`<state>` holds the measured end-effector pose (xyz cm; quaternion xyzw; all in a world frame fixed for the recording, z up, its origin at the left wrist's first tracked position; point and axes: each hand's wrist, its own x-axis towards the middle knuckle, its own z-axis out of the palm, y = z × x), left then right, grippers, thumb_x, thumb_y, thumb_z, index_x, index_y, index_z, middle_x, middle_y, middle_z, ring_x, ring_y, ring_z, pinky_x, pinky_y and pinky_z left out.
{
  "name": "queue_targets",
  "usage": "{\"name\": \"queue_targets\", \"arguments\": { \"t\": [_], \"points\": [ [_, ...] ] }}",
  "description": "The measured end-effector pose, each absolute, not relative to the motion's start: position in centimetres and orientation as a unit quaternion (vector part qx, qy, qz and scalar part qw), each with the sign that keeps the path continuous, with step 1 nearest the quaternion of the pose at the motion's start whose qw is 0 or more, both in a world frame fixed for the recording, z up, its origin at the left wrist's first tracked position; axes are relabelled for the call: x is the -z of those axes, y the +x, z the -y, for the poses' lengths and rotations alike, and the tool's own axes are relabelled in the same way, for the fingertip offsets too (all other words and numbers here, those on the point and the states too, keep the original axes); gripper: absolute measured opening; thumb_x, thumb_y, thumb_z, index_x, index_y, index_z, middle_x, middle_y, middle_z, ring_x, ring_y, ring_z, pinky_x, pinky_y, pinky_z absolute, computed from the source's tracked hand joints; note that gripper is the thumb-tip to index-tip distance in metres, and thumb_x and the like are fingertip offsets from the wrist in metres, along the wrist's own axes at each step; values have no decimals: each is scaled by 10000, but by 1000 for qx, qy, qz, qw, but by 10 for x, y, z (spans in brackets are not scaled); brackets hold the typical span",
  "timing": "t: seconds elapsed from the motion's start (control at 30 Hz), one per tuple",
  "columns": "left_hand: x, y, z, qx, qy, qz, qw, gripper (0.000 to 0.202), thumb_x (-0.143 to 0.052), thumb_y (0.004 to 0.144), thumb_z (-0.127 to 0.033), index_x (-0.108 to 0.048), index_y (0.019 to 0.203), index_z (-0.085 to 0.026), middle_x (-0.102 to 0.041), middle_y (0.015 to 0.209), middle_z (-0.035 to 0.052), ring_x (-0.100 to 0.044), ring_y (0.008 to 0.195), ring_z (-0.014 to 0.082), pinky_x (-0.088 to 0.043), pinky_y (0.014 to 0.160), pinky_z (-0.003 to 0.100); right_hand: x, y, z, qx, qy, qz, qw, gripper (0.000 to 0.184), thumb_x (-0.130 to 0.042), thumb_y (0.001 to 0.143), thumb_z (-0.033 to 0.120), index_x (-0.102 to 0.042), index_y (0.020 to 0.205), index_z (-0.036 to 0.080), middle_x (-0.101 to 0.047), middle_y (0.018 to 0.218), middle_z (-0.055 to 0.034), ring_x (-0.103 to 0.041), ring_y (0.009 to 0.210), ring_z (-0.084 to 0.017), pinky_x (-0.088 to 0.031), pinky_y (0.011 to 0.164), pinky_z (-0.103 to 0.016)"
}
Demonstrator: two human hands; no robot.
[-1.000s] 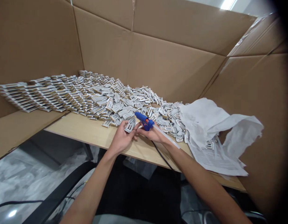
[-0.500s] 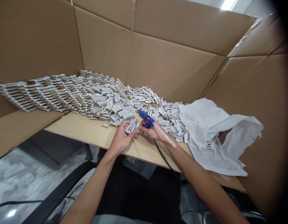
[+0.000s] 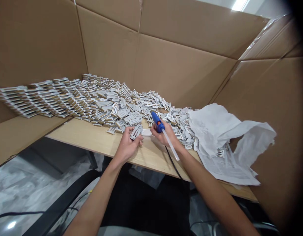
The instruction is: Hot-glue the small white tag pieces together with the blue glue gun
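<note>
My left hand (image 3: 126, 144) holds a small grey-and-white die-cut arched piece (image 3: 136, 131) by its lower end, just above the front of the wooden tabletop (image 3: 92, 136). My right hand (image 3: 165, 135) grips a blue hot glue gun (image 3: 157, 122) with an orange trigger, its nozzle pointing up and away from me. A clear glue stick (image 3: 170, 145) juts from the gun's rear. Between my hands lies a flat white strip (image 3: 146, 132), partly hidden by the held piece.
Rows of stacked cardboard-backed pieces (image 3: 67, 98) and a loose heap (image 3: 151, 105) cover the table's back. Crumpled white paper (image 3: 215, 131) lies at right. Cardboard walls (image 3: 166, 65) enclose the back and sides. A black cord (image 3: 173, 165) hangs over the table's front edge.
The glue gun has moved right and tilted more upright, widening the gap between my hands. The white strip on the table now shows between them. My left hand still holds the piece.
</note>
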<state>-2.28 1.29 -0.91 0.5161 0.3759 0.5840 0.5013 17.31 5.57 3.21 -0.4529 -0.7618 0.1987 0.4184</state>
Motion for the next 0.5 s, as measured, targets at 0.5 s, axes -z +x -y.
{"name": "queue_targets", "arguments": {
  "t": [0.5],
  "points": [
    [11, -23, -15, -536, 555, -362, 524, 382, -619, 802, -192, -570, 1180, -163, -716, 967, 69, -678, 709, 148, -454, 610, 247, -30, 162, -48, -257, -444, 750, 418, 165, -684, 825, 338, -610, 812, 191, -614, 730, 5, -520, 639, -134, -410, 616, -268]
  ]
}}
